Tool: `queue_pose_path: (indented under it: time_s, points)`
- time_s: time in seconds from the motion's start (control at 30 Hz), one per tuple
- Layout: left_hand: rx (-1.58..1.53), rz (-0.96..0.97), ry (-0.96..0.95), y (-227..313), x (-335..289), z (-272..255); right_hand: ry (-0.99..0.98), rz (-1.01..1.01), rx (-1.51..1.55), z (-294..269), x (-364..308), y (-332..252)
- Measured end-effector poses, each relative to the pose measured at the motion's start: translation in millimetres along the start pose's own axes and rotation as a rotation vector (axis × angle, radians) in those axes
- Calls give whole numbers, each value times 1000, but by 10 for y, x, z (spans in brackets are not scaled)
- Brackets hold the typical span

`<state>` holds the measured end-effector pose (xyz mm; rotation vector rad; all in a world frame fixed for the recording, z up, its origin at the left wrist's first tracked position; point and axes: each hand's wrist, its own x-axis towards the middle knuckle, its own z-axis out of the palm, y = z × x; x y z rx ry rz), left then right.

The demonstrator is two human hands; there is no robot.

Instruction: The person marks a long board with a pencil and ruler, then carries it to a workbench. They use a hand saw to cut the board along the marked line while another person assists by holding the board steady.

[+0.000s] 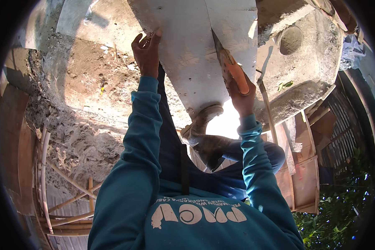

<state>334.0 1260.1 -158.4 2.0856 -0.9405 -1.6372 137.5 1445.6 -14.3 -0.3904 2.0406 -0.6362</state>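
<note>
My right hand [242, 98] is wrapped round the orange handle of a handsaw [216, 41]. Its dark blade slants up and away over a wide grey board [183, 54], meeting a thin dark line that runs on toward the far edge. At the board's left edge is my left hand [147, 54], fingers loosely curled and thumb apart, with nothing seen between them. The thumb overlaps the board; whether it presses on it I cannot tell. A muddy boot [206, 116] rests at the board's near end.
Rough, broken ground [100, 79] lies to the left. On the right is a concrete slab [308, 62] with a round hollow, and a thin wooden stick [267, 104] leans beside it. Bamboo poles [71, 218] stand at lower left, leafy plants [341, 208] at lower right.
</note>
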Motion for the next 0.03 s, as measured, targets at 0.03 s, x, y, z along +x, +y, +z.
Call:
queue_pose_path:
  time_s: [0.03]
  points:
    - [1, -4, 3, 6, 15, -19, -14, 45, 53, -3, 4, -5]
